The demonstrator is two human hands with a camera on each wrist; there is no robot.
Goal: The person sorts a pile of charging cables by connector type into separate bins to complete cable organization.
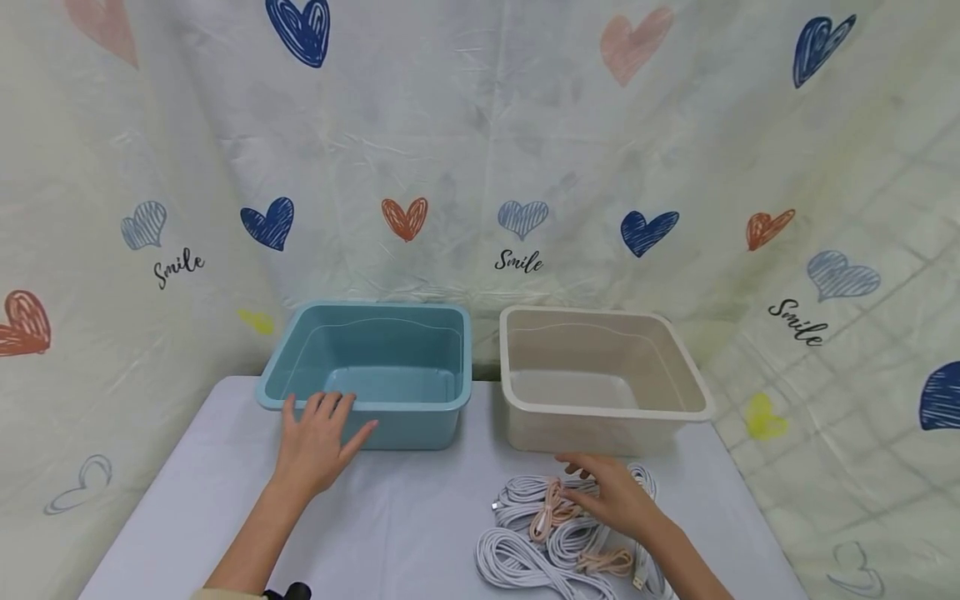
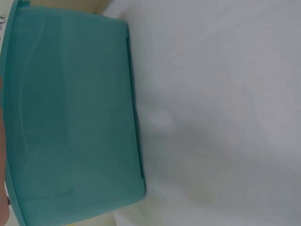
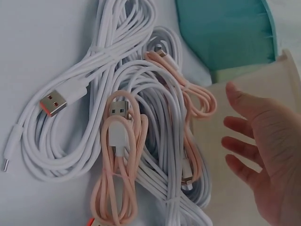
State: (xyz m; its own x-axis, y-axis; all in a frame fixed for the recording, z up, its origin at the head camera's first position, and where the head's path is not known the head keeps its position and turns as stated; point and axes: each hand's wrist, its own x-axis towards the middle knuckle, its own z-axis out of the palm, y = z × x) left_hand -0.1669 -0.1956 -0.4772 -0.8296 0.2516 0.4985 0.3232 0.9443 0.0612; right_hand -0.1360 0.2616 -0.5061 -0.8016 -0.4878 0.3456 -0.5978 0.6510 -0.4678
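My left hand (image 1: 315,446) is at the front rim of the blue bin (image 1: 420,427), its fingers spread over the edge and thumb out to the right. In the left wrist view the blue bin (image 2: 75,113) fills the left side, with only a sliver of the hand at the edge. My right hand (image 1: 617,498) hovers over a pile of coiled white USB cables (image 1: 517,557) and pink USB cables (image 1: 551,510), fingers loosely bent and holding nothing. The right wrist view shows that hand (image 3: 270,146) beside the pink cable (image 3: 117,174) and white cable (image 3: 56,155).
A beige bin (image 1: 600,429) stands right of the blue one, just behind the cable pile. Both bins sit at the back of a table with a white cloth (image 1: 405,533). Behind hangs a curtain (image 1: 450,150) printed with hearts.
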